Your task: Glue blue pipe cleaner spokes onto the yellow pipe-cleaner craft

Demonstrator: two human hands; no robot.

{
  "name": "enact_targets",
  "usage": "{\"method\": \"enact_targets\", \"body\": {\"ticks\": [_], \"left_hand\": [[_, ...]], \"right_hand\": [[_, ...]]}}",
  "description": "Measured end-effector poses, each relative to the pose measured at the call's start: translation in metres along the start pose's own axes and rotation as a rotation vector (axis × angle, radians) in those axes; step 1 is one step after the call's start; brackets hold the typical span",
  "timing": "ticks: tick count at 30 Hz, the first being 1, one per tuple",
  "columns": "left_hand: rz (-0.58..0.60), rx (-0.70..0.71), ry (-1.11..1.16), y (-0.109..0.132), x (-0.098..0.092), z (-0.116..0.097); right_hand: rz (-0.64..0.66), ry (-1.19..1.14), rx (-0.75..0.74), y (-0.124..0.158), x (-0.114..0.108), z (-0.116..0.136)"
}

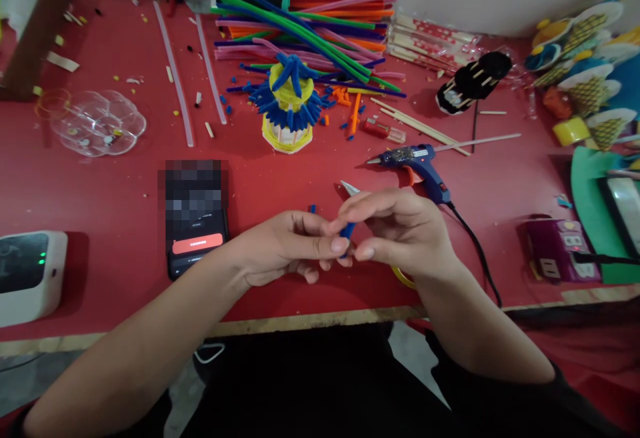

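Left hand (295, 245): pinching the blue piece (347, 231), right there between the two hands!
Right hand (405, 228): close alongside, fingertips at the piece; whether they grip, can't tell.
Scissors (349, 188): peeking out from under the right hand.
Glue gun (413, 159): just beyond, on the worktop (280, 188).
Phone (197, 225): left of the left hand.
Tower (290, 101): upright, beyond both!

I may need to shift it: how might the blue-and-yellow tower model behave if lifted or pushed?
The tower model looks light, apparently fuzzy strips over thin sticks. Slim sticks could make it fragile if squeezed. Taller than its base is wide, it might tip if pushed high.
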State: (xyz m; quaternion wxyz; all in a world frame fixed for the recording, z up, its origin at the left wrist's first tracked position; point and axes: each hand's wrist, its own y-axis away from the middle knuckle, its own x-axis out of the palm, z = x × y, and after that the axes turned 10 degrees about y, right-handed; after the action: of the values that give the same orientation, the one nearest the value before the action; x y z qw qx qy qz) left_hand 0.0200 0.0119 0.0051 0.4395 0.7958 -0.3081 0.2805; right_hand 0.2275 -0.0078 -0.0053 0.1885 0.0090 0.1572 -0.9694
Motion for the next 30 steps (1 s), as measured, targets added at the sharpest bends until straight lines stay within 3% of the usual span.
{"method": "enact_targets", "body": {"ticks": [5,18,22,25,30], "left_hand": [[-0.117,0.106,0.029,-0.002,0.001,0.000],[-0.079,0.160,0.013,-0.002,0.004,0.001],[-0.141,0.254,0.064,-0.003,0.004,0.002],[-0.211,0.358,0.016,-0.003,0.004,0.004],[-0.190,0.491,-0.134,-0.002,0.005,0.005]], "right_hand": [[0.016,0.283,-0.112,0.003,-0.002,-0.004],[-0.017,0.436,-0.191,0.004,0.002,-0.005],[-0.100,0.461,-0.176,0.006,0.001,-0.004],[-0.211,0.619,-0.179,0.005,0.003,0.005],[-0.214,0.889,-0.268,-0.001,0.007,0.013]]}}
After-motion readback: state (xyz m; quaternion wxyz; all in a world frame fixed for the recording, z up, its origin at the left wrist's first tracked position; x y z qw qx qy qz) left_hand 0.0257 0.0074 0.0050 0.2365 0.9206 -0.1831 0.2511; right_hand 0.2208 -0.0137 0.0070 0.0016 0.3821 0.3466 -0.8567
